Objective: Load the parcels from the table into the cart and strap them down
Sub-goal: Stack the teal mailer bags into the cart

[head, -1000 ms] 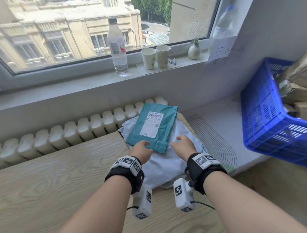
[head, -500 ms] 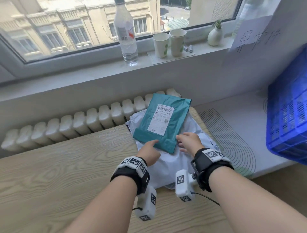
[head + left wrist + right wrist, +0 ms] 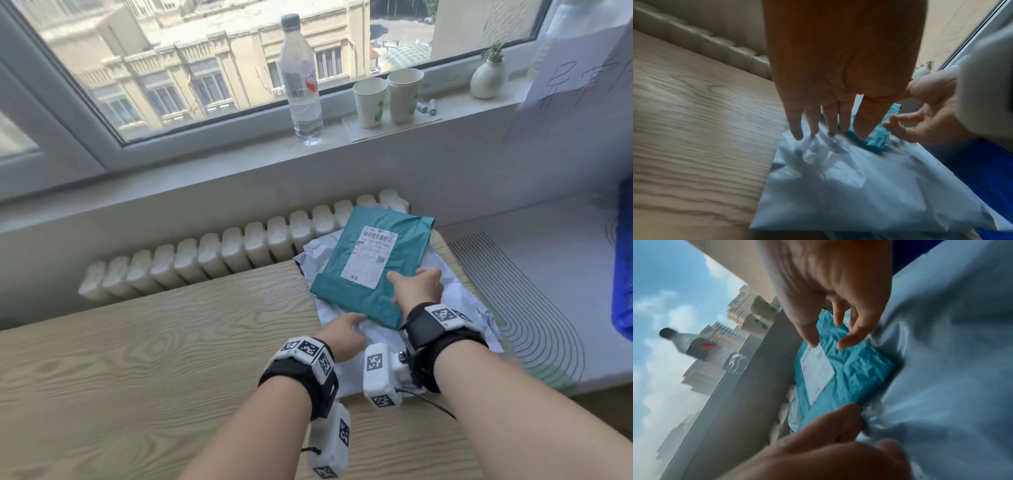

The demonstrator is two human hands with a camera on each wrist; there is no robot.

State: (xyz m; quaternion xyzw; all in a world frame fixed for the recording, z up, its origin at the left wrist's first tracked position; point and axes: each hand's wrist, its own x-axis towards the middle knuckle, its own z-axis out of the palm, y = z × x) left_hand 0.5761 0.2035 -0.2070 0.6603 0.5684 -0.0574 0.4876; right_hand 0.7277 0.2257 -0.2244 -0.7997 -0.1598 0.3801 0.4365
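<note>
A teal parcel with a white label lies on a larger pale grey parcel at the far right end of the wooden table. My left hand presses on the pale parcel with straight fingers, just before the teal parcel's near edge. My right hand hovers over the teal parcel with loosely curved fingers. One fingertip touches the label's corner. The blue cart shows only as a strip at the right edge.
A radiator runs behind the table. On the window sill above stand a water bottle, two paper cups and a small vase. A grey ledge lies between the table and the cart.
My right hand has moved forward from the pale parcel onto the teal one. My left hand has drawn back from the teal parcel's edge onto the pale parcel. The view has swung left.
</note>
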